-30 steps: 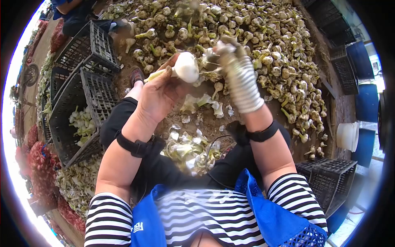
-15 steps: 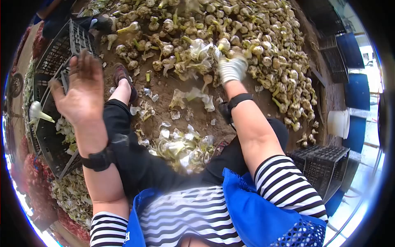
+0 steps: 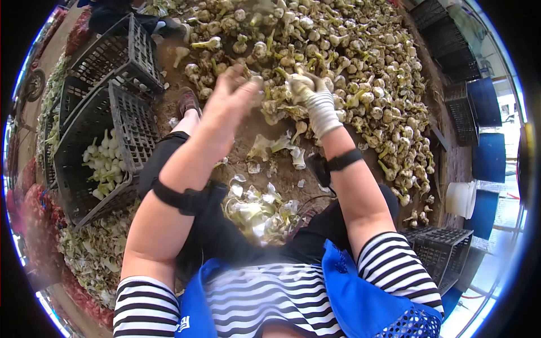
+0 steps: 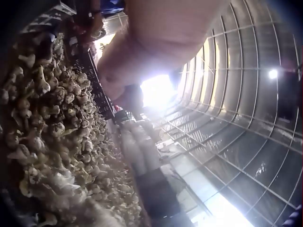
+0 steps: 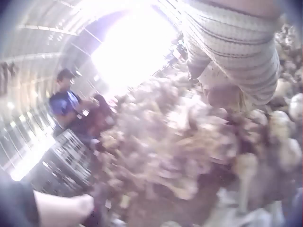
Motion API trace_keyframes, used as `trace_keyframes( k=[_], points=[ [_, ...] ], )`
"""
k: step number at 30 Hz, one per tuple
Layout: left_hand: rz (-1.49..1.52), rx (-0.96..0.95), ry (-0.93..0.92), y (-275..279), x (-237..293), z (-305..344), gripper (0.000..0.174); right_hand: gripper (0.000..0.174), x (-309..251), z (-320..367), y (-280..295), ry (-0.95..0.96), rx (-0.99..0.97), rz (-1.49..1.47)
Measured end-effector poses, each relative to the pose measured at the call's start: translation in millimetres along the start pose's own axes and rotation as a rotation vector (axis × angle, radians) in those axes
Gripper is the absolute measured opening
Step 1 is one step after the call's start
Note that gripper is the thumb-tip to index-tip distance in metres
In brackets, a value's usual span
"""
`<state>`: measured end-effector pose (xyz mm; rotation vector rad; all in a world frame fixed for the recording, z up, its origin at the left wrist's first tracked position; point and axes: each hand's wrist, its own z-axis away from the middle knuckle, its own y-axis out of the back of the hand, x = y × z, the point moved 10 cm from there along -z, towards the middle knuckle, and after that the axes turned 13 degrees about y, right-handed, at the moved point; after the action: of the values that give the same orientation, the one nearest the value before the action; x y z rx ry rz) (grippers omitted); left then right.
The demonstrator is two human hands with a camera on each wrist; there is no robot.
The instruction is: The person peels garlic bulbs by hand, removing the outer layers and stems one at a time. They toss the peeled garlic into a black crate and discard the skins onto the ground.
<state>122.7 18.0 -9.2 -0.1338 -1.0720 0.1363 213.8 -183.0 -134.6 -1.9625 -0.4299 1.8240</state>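
Observation:
My bare left hand (image 3: 234,96) is blurred over the near edge of a big pile of unpeeled garlic (image 3: 360,84), with no bulb visible in it. A little to its right, my right hand (image 3: 316,104) wears a striped knit glove and grips a garlic bulb (image 3: 301,84). In the right wrist view the gloved fingers curl down over a round bulb (image 5: 222,97), partly hidden by the glove. White peeled garlic bulbs (image 3: 107,163) with stems lie in a black plastic crate (image 3: 84,188) on the left.
Peeled skins (image 3: 262,211) lie on the dirt between the legs. Another black crate (image 3: 143,50) stands farther left, near a seated person (image 5: 66,104). On the right are a white bucket (image 3: 461,199), blue containers (image 3: 488,158) and a black crate (image 3: 442,250).
My left hand held a peeled garlic bulb, let it go toward the left crate, then swung back beside the right hand. The gloved hand reached into the pile and now holds another bulb.

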Motion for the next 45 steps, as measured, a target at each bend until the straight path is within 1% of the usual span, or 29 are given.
trace_keyframes(
  k=[1,2,3,4,6,7,8,10,11,12,14,15,16,17,18,19,20,22,23,25,26,29,32,34,36,37,41,43,45],
  points=[
    [0.061,-0.098,0.044,-11.6,-12.9,-2.2,0.062,0.036,-62.2,41.2,-75.3,0.033,-0.130,0.454],
    [0.119,-0.199,0.089,-23.9,-21.4,-1.8,0.072,0.033,-88.9,64.8,-117.0,0.230,-0.418,0.455],
    [0.293,-0.334,0.066,-39.5,-14.5,14.3,0.068,0.031,-102.1,86.6,-130.5,0.116,-0.482,0.396],
    [0.287,-0.341,0.057,-38.7,-14.2,17.5,0.068,0.030,-112.3,101.7,-136.2,0.002,-0.543,0.338],
    [0.244,-0.330,0.011,-36.0,-17.2,20.5,0.053,0.031,-132.1,93.0,-96.4,0.073,-0.361,0.536],
    [0.114,-0.273,-0.124,-35.8,-4.3,28.5,0.052,0.032,-158.0,85.7,-84.6,0.429,-0.232,0.813],
    [0.113,-0.281,-0.121,-38.9,-6.2,29.6,0.052,0.034,-179.6,93.0,-86.6,0.790,-0.229,0.944],
    [-0.219,-0.257,-0.151,-50.8,-14.2,30.6,0.051,0.041,-202.2,118.8,-124.7,1.146,-0.287,1.206],
    [-0.324,-0.236,-0.201,-56.2,-15.5,31.0,0.052,0.046,-192.8,124.3,-134.7,0.985,-0.327,1.206],
    [-0.302,-0.242,-0.221,-63.0,-15.9,34.6,0.052,0.050,-161.1,126.4,-139.4,0.902,-0.458,1.300],
    [-0.211,-0.245,-0.177,-63.0,-15.2,38.2,0.049,0.053,-137.5,132.4,-134.9,1.047,-0.572,1.200],
    [-0.214,-0.233,-0.170,-61.5,-18.2,37.0,0.049,0.052,-139.9,131.7,-135.7,0.994,-0.555,1.197],
    [-0.204,-0.230,-0.082,-58.8,-28.9,32.5,0.048,0.052,-138.3,129.1,-137.0,0.989,-0.556,1.183],
    [-0.199,-0.231,0.004,-56.6,-37.5,27.9,0.046,0.046,-125.5,99.4,-104.8,0.538,-0.338,0.550],
    [-0.212,-0.229,0.012,-56.7,-35.7,26.6,0.046,0.043,-88.5,88.8,-82.3,0.080,-0.106,-0.071],
    [-0.194,-0.211,-0.024,-56.4,-26.9,26.4,0.045,0.044,-131.3,92.8,-102.4,0.509,-0.432,0.635],
    [-0.170,-0.193,-0.061,-55.6,-19.2,25.4,0.044,0.051,-144.0,90.6,-89.6,0.803,-0.369,1.002],
    [-0.165,-0.174,0.033,-50.2,-23.0,21.4,0.043,0.055,-166.0,91.8,-86.1,0.731,-0.322,0.846],
    [-0.153,-0.187,0.043,-50.6,-25.1,19.2,0.045,0.055,-166.2,95.3,-85.5,0.727,-0.322,0.844],
    [-0.149,-0.201,0.063,-51.8,-33.7,14.3,0.046,0.062,-147.8,119.6,-115.0,0.833,-0.701,1.056],
    [-0.119,-0.214,0.060,-53.0,-38.2,12.1,0.046,0.065,-149.2,132.5,-116.7,1.070,-0.679,1.179],
    [-0.077,-0.233,0.065,-55.9,-44.9,12.3,0.049,0.064,-139.8,130.9,-117.7,0.992,-0.693,1.283],
    [-0.070,-0.214,0.057,-56.7,-43.6,18.0,0.050,0.064,-138.6,136.3,-121.0,1.090,-0.658,1.291],
    [-0.072,-0.192,0.057,-53.6,-44.7,20.8,0.051,0.063,-130.8,130.3,-123.1,0.964,-0.682,1.401],
    [-0.331,-0.187,-0.043,-56.6,-40.9,20.9,0.051,0.062,-129.3,130.3,-124.8,0.933,-0.728,1.346],
    [-0.414,-0.175,-0.174,-56.6,-38.3,17.4,0.051,0.061,-124.5,130.6,-124.5,0.915,-0.743,1.353],
    [-0.517,-0.112,-0.197,-51.2,-36.1,15.2,0.050,0.059,-116.0,129.0,-122.4,0.897,-0.765,1.398],
    [-0.451,-0.238,-0.130,-62.8,-28.2,22.4,0.050,0.059,-119.8,128.1,-122.8,0.929,-0.769,1.420],
    [-0.469,-0.271,-0.117,-61.8,-24.2,18.9,0.045,0.058,-121.0,126.8,-124.0,0.962,-0.774,1.440]
  ],
)
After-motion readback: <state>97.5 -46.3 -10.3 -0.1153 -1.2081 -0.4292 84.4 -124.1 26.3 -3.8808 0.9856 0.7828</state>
